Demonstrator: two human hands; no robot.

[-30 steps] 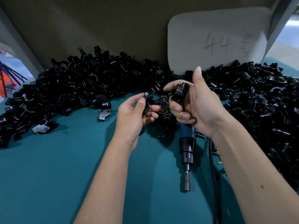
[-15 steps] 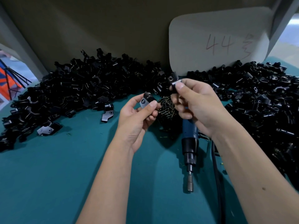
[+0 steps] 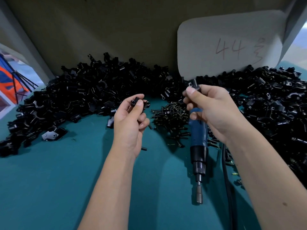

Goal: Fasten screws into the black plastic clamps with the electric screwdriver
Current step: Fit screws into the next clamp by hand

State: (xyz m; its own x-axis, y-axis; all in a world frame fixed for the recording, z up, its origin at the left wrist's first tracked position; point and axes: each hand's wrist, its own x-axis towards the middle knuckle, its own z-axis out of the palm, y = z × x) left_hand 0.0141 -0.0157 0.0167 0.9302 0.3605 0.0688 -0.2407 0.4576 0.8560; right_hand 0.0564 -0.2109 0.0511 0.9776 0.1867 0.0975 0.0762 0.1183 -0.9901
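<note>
Black clamp sits pinched in our left hand; our right hand grips another clamp and the blue driver. We read "44" on the card.

Only 1 view was given, from a camera worn on the person's head. It looked forward and steeply down over both forearms onto the teal tabletop, close enough that the left hand and right hand sat near mid-frame. The wide lens bowed the edges. Its far limit was the beige back panel with a card marked 44.
</note>
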